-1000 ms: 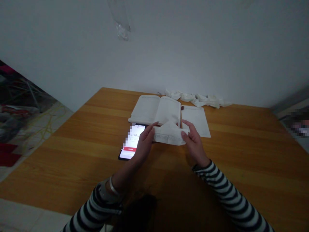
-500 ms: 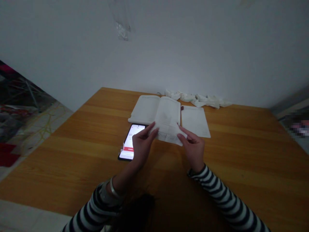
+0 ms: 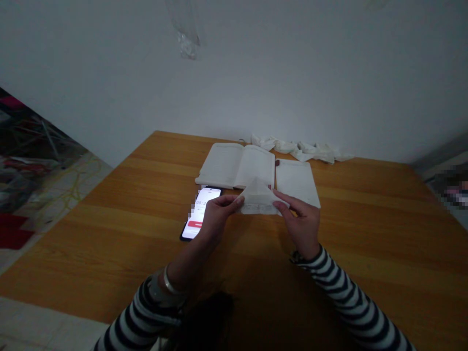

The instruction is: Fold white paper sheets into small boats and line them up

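A partly folded sheet of white paper (image 3: 259,197) is held up between my hands, its top coming to a point and a band running along its lower edge. My left hand (image 3: 219,214) pinches the left corner between thumb and fingers. On the other side, my right hand (image 3: 302,219) grips the right corner the same way. Just behind the paper lies an open notebook (image 3: 221,163) with blank-looking pages. A phone (image 3: 201,209) with a lit screen rests beside my left hand, which partly covers it.
Right of the notebook lies a stack of loose white sheets (image 3: 297,180). Several folded white paper pieces (image 3: 303,150) line the table's back edge by the wall (image 3: 292,73). The wooden table (image 3: 373,234) extends to both sides.
The paper has gone from a flatter sheet with a slanted lower edge to a peaked shape held level. My right hand has shifted slightly right, and my left hand's fingers have closed in on the corner.
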A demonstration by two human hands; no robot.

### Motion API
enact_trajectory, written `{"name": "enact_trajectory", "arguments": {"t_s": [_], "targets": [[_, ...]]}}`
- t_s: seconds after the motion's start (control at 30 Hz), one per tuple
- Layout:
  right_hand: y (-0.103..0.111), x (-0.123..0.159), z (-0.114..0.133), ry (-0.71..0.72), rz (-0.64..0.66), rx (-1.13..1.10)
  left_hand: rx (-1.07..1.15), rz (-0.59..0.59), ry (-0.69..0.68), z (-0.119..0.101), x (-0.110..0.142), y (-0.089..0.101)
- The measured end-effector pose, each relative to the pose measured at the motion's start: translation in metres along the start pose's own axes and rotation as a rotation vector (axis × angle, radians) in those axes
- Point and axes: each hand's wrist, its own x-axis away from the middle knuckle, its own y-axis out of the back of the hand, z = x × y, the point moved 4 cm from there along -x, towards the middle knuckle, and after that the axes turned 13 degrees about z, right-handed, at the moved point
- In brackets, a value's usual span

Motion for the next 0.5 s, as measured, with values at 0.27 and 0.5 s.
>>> {"name": "enact_trajectory", "arguments": {"t_s": [0.27, 0.5], "targets": [[-0.017, 0.000, -0.027, -0.319, 0.048, -0.317, -0.277, -0.060, -0.236, -0.012, 0.008, -0.001], [-0.022, -0.001, -0.039, -0.444, 0.215, -0.511, -0.359, -0.058, -0.287, -0.015, 0.010, -0.005]]}}
